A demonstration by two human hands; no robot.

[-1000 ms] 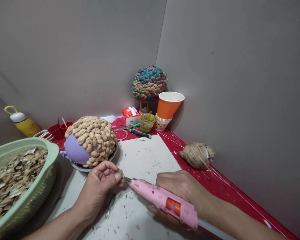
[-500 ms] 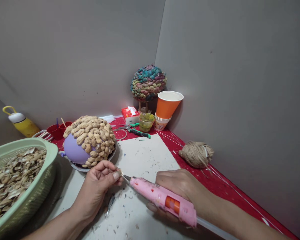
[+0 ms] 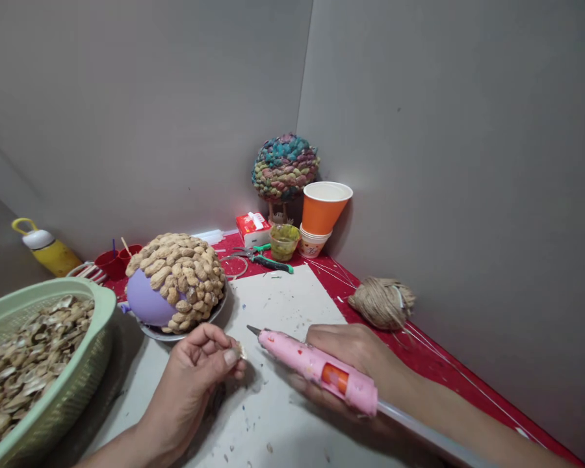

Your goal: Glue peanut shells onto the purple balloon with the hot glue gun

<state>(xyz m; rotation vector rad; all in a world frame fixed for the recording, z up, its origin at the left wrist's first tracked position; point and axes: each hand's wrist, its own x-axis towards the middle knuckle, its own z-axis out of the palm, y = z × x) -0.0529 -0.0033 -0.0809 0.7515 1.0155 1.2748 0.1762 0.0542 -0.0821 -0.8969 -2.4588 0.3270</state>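
Observation:
Pinched between the thumb and fingers of my left hand [image 3: 207, 361] is a peanut shell [image 3: 242, 351], its pale inner side partly showing. My right hand [image 3: 353, 364] is wrapped round a pink glue gun [image 3: 316, 370], with a clear glue stick [image 3: 419, 432] sticking out of its back. The dark nozzle points left and sits a little apart from the shell. Beyond my left hand, a purple balloon [image 3: 149, 299] rests in a metal bowl [image 3: 166, 336]. Peanut shells [image 3: 180, 270] cover much of the balloon's top and right side; its lower left is bare.
A green basket [image 3: 104, 312] of peanut shells stands at left. Behind are a yellow bottle [image 3: 53, 253], red cups [image 3: 110, 263], pliers [image 3: 273, 263], a tissue pack [image 3: 253, 227], an orange cup [image 3: 324, 211] and a colourful shell-covered ball [image 3: 285, 166]. Twine [image 3: 383, 302] lies at right.
The nozzle, which was at the shell, is now apart from it. My left hand has lowered slightly with the shell, and the glue gun's tip has risen a little. The view has shifted slightly.

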